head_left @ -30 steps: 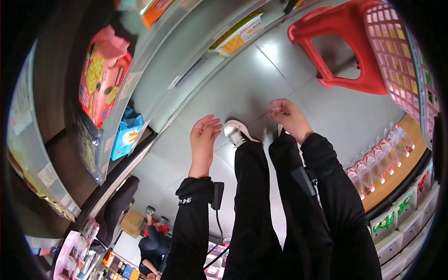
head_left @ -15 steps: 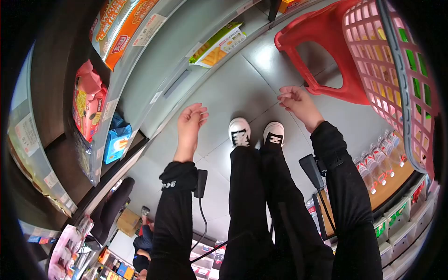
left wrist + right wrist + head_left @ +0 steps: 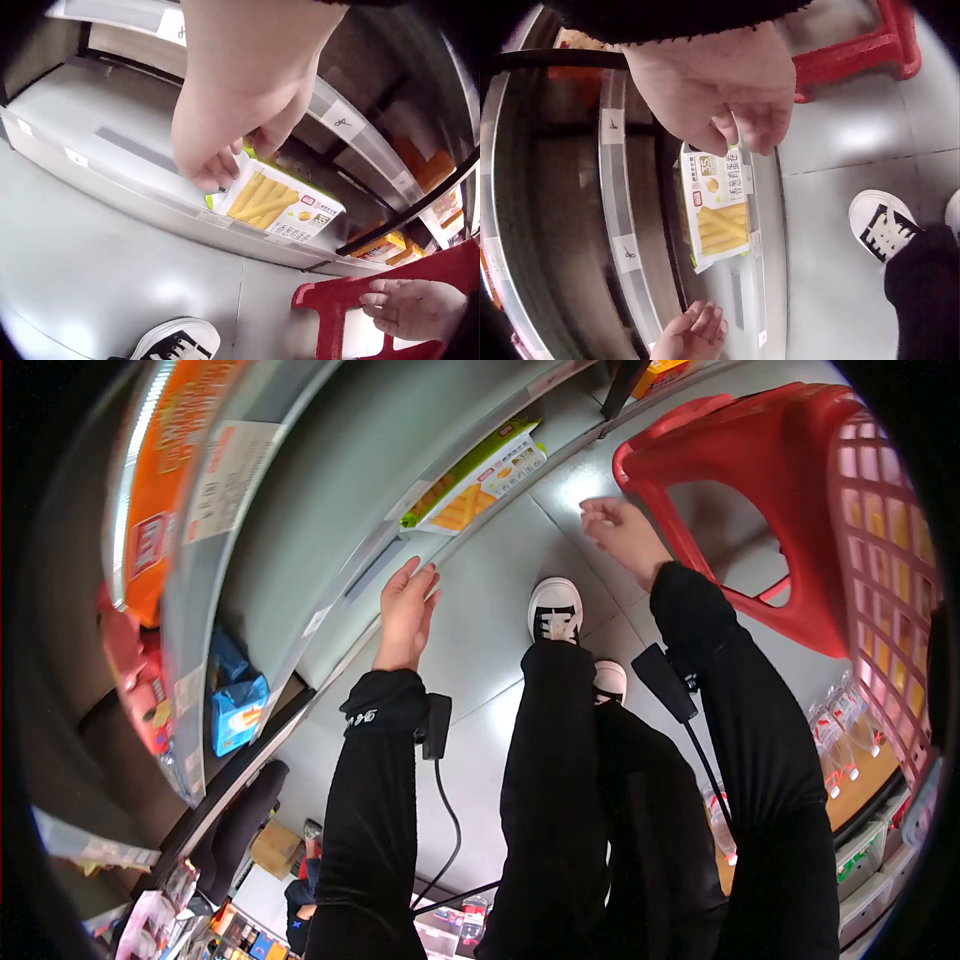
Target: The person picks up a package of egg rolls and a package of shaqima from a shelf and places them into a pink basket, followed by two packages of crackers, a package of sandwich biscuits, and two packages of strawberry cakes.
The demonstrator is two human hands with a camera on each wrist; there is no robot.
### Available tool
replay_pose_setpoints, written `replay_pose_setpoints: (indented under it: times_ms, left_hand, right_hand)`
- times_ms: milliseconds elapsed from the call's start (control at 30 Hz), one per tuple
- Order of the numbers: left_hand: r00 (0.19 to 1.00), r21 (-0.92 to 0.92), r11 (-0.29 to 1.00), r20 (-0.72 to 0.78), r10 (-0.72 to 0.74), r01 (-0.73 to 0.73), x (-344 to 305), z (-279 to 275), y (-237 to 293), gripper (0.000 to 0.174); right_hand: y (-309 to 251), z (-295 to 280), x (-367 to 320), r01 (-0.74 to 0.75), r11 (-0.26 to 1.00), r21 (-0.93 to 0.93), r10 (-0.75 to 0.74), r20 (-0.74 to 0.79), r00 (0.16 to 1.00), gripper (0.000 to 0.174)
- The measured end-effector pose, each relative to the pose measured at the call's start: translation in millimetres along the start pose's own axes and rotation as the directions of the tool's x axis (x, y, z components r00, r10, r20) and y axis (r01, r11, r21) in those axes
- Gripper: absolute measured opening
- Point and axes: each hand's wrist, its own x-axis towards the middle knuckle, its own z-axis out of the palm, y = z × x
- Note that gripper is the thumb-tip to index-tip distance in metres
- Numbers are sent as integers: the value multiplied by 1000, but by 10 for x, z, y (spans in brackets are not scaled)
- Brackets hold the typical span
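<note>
**Nothing Gripped in the Snack Aisle**

Head view: your left hand [image 3: 405,622] and right hand [image 3: 628,543] hang free, left fingers slightly apart, right ones loosely bent. The red stool [image 3: 690,465] stands close enough to catch your right sleeve [image 3: 715,650].

Left wrist: the snack package [image 3: 277,204] rests by the front of the low shelf [image 3: 75,101]; a glancing knock could tip it off.

Right wrist: grey tiles [image 3: 840,232] run alongside; a black-and-white shoe [image 3: 881,225] stands there.
</note>
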Motion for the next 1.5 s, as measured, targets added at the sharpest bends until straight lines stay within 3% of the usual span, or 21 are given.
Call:
replay_pose_setpoints:
  times_ms: [67,133,333,400,533,600,700,767,900,1033,1100,1233,1300,1367,1500]
  left_hand:
    - [1000,-55,998,13,-6,6,181,72,-38,49]
    - [1000,-108,994,26,-10,13,355,159,-78,53]
    - [997,-158,985,36,69,-62,817,256,-180,45]
    - [999,-154,988,-20,29,-32,910,270,-187,40]
    - [999,-191,982,46,11,-2,922,219,-191,32]
    - [999,-168,986,27,22,-17,871,210,-189,28]
    - [996,-205,977,42,77,-66,642,185,-141,28]
    - [965,-227,955,135,226,-192,390,173,-91,28]
    - [939,-189,934,107,327,-303,-192,116,-99,31]
    - [920,-163,912,46,388,-376,-828,15,18,32]
    - [914,-72,911,-56,402,-405,-1100,-56,174,31]
    - [882,-20,885,-91,463,-466,-1253,-213,583,31]
    - [876,16,881,-100,471,-472,-1136,-308,768,33]
    - [881,92,883,-71,467,-461,-974,-413,937,36]
    - [864,40,868,-92,496,-494,-562,-569,1143,34]
  right_hand:
    - [50,75,289,41,996,-75,-44,-32,999,35]
    - [50,160,543,186,965,-187,-204,-83,975,42]
    - [109,389,1033,204,932,-300,-244,-102,964,54]
    - [128,395,1113,237,929,-285,-264,-63,962,54]
    - [110,397,1165,258,917,-305,-280,-31,959,49]
    - [43,368,1074,265,903,-339,-291,-29,956,47]
    - [-64,341,737,186,965,-183,-192,-18,981,43]
    - [67,313,588,495,800,-338,-569,-166,806,37]
    - [-89,349,-176,423,838,-344,-516,-245,821,34]
    - [-472,366,-784,454,859,-236,-500,-203,842,27]
    - [-759,355,-939,485,850,-206,-516,-142,845,24]
    - [-1215,468,-891,524,830,-194,-549,-107,829,26]
    - [-1333,589,-638,640,735,-224,-674,-131,728,24]
    - [-1453,704,-424,639,726,-254,-680,-128,722,26]
    - [-1672,842,84,687,635,-353,-746,-46,665,24]
